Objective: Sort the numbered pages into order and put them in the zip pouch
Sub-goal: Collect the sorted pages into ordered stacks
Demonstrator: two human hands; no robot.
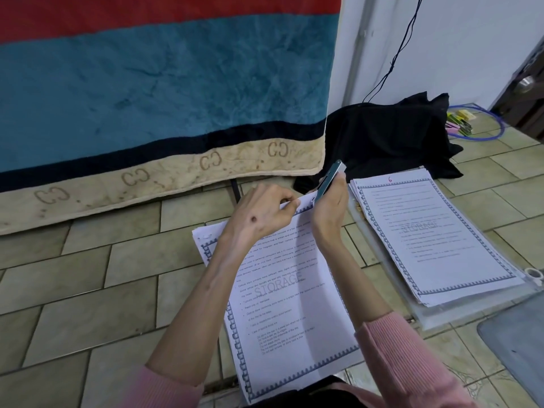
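A stack of printed pages [290, 304] with a blue patterned border lies on the tiled floor in front of me. My left hand [262, 214] pinches its top edge. My right hand [328, 206] grips a slim silver-and-blue stapler [331, 176] at the stack's top right corner. To the right, a second stack of pages [435, 240], its top sheet marked 6 in red, lies on a clear zip pouch [435, 319]. The pouch's zip pull [533, 273] shows at its right edge.
A teal, red and beige blanket [162, 92] hangs at the back left. Black cloth [388, 136] is heaped behind the pages. Farther right lie a blue hoop [497, 134] and coloured pens [459, 125]. A grey mat [521, 343] sits at the right.
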